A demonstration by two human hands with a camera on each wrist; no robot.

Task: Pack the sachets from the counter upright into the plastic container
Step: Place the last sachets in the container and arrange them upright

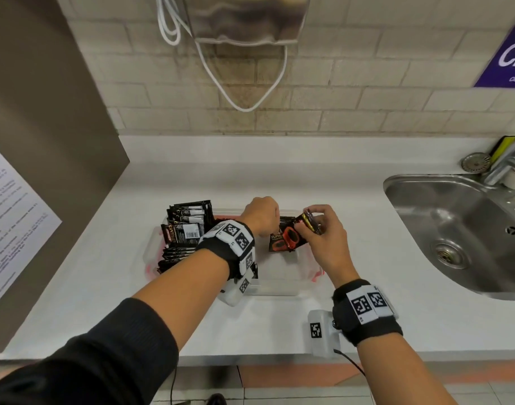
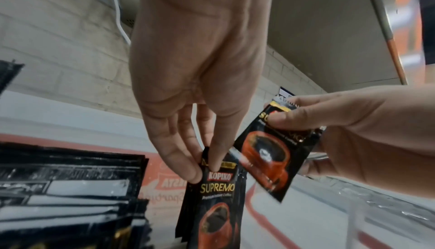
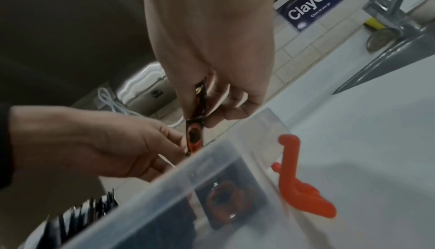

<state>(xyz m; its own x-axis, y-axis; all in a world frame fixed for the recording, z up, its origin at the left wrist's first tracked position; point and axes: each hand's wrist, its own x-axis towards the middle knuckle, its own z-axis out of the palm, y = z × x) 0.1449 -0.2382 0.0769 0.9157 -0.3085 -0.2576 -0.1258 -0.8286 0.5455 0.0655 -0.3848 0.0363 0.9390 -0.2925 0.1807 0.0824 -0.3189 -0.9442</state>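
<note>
A clear plastic container (image 1: 275,283) with red clips stands on the white counter. Several black coffee sachets (image 1: 183,229) stand upright in its left part. My left hand (image 1: 262,214) pinches the top of a black Kopiko Supremo sachet (image 2: 217,197) that stands upright in the middle of the container, with more sachets behind it. Just to its right, my right hand (image 1: 317,229) pinches another black sachet with a red cup print (image 2: 277,152), tilted above the container. In the right wrist view this sachet (image 3: 196,123) shows edge-on between thumb and fingers.
A steel sink (image 1: 461,232) with a tap (image 1: 507,162) is set into the counter at the right. A brown panel (image 1: 45,112) with a printed sheet stands at the left. A cable (image 1: 244,83) hangs on the tiled wall behind. A red clip (image 3: 299,184) sticks out from the container's right end.
</note>
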